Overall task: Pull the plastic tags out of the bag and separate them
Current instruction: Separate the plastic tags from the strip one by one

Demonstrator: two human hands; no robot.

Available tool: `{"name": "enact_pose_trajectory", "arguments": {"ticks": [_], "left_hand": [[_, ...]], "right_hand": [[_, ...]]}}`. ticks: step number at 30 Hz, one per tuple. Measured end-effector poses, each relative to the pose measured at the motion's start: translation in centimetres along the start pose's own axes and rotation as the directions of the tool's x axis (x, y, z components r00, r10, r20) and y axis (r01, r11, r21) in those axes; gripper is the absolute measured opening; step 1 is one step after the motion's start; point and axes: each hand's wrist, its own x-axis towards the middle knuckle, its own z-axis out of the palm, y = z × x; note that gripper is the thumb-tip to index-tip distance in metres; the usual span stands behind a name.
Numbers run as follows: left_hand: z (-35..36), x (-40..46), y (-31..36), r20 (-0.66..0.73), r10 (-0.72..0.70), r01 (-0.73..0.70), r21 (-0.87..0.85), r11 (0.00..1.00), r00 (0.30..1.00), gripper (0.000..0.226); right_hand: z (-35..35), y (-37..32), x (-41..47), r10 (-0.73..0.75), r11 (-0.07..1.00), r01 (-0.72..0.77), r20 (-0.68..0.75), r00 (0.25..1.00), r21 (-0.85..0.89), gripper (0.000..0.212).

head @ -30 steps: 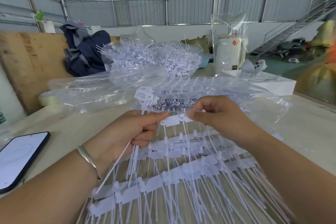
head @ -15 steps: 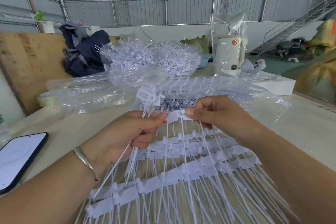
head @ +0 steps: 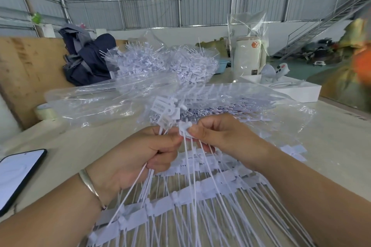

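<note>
A pale table (head: 331,146) carries everything. Under and in front of the hands, rows of white plastic tags (head: 180,202) lie flat on it. Just beyond the hands rests a clear bag (head: 90,104) with more tags inside. Left of the hands lies a phone (head: 18,174), screen up. Further left sits a tape roll (head: 45,111). Beyond the hands to the right stands a white tray (head: 297,94).

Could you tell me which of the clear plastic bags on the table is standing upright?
The bag over the white canister at the back right; the others, holding tags, lie slumped on the table.
</note>
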Motion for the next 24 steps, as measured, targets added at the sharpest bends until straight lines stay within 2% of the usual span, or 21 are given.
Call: {"name": "enact_pose_trajectory", "arguments": {"ticks": [2,5,8,10,12,15,18,24], "left_hand": [[0.0,0.1,-0.1,0.006,-0.008,0.008,-0.026,1.000,1.000,0.040],[0.0,0.0,0.1,0.024,-0.025,0.027,-0.084,0.996,0.999,0.028],[-0.3,-0.1,0.5,0.034,-0.024,0.029,-0.156,0.987,0.999,0.046],[-0.5,-0.1,0.9,0.005,-0.028,0.028,-0.165,0.986,1.000,0.042],[-0.5,0.0,1.2,-0.076,-0.047,0.040,-0.090,0.995,0.996,0.035],[-0.3,0.0,0.9,-0.138,-0.031,0.035,0.024,0.999,0.990,0.022],[-0.2,0.0,0.6,-0.163,-0.018,0.025,0.042,0.999,0.986,0.014],[-0.3,0.2,0.5,-0.174,-0.012,0.025,0.076,0.997,0.985,0.021]], "right_hand": [[-0.1,0.0,0.0,0.005,1.000,-0.005,-0.002,1.000,-0.002,0.052],[-0.3,-0.2,-0.1,0.013,1.000,-0.013,0.013,1.000,0.011,0.052],[-0.5,-0.5,0.0,0.003,1.000,-0.003,-0.033,0.999,-0.001,0.058],[-0.9,-0.5,0.0,-0.008,1.000,0.010,-0.113,0.994,0.017,0.059],[-1.3,-0.5,0.0,-0.023,0.998,0.032,-0.192,0.981,0.048,0.041],[-1.6,-0.5,0.0,-0.058,0.996,0.072,-0.224,0.973,0.057,0.019],[-1.6,-0.8,0.0,-0.077,0.996,0.087,-0.238,0.968,0.035,0.014],[-1.8,-0.6,0.1,-0.002,1.000,0.008,-0.276,0.961,0.020,0.024]]}}
